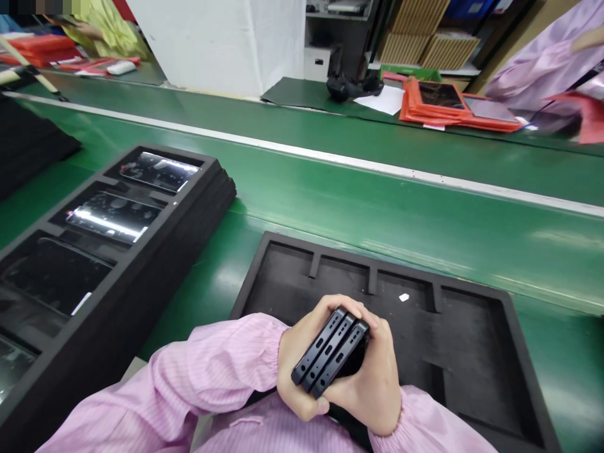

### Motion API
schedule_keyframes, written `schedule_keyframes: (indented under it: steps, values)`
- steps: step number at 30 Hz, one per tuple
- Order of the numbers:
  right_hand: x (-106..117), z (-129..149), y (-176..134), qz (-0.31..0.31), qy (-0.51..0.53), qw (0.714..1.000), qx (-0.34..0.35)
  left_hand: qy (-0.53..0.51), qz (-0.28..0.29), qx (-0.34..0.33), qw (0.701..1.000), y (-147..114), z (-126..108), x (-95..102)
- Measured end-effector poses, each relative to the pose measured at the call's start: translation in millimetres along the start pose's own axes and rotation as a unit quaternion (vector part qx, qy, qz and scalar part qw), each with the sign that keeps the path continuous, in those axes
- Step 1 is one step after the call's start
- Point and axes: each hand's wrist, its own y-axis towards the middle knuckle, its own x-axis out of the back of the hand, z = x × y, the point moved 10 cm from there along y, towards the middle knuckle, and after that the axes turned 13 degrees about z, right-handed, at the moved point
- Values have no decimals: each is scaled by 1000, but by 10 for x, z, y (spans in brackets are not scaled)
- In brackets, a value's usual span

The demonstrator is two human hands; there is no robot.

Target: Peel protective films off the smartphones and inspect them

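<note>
Gleaming away, glossy screens (113, 217) lie in the left tray (174, 251), a white scrap (404, 297) sits in the near tray (467, 340), and over that the left hand (295, 346) and right hand (377, 377) grip three stacked phones (329, 352), port ends facing the camera, long axis running away from it!

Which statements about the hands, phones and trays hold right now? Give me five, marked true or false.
1. The left hand and right hand both hold the phones. True.
2. Five phones are stacked together. False: three are.
3. A white scrap lies in the front tray. True.
4. The white scrap lies left of both hands. False: it lies to their right.
5. The left tray holds glossy screens. True.
</note>
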Motion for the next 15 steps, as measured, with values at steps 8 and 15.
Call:
schedule_keyframes:
  steps: [8, 15]
  values:
    - [-27, -45, -39, 0, 2, 1000, -7, 5, 1, 63, 998, -62, 85, -1]
    - [-68, -111, -35, 15, 19, 999, -34, -22, 3, 16, 1000, -42, 27, 2]
